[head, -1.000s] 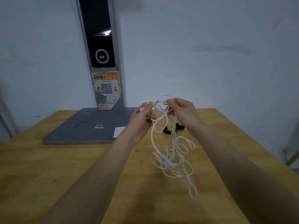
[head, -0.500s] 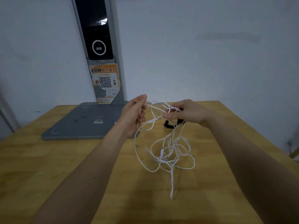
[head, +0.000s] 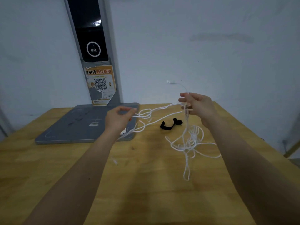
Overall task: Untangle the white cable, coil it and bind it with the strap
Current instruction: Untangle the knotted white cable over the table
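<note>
A wooden table (head: 146,184) with a yellowish grain fills the lower half of the view, and it is backed by a plain pale grey-white wall (head: 211,54) on which a faint darker smear is seen at about one o'clock. At ten o'clock on the tabletop a flat grey base plate (head: 73,127) is laid, scuffed and marked, and from its far edge a tall grey post (head: 90,46) is raised against the wall. A black panel with a white ring is set into the post, and below it an orange sticker (head: 100,85) with a QR code is pasted, its edges peeling.

The white cable (head: 191,140) is held up above the table between both hands. A strand is pinched by the curled fingers of the left hand (head: 118,119), just over the near right corner of the base plate, at about eleven o'clock from the centre. From there several loose loops are stretched rightwards to the right hand (head: 198,104), at about one o'clock, where the cable is gripped between thumb and curled fingers; one short end is seen rising above that hand against the wall. Below the right hand a tangled bunch of loops is hung, with one long loop trailing down towards the tabletop at about four o'clock.

The black strap (head: 170,124) is left lying curled on the wood between the two hands, just right of the base plate and apart from the cable.
</note>
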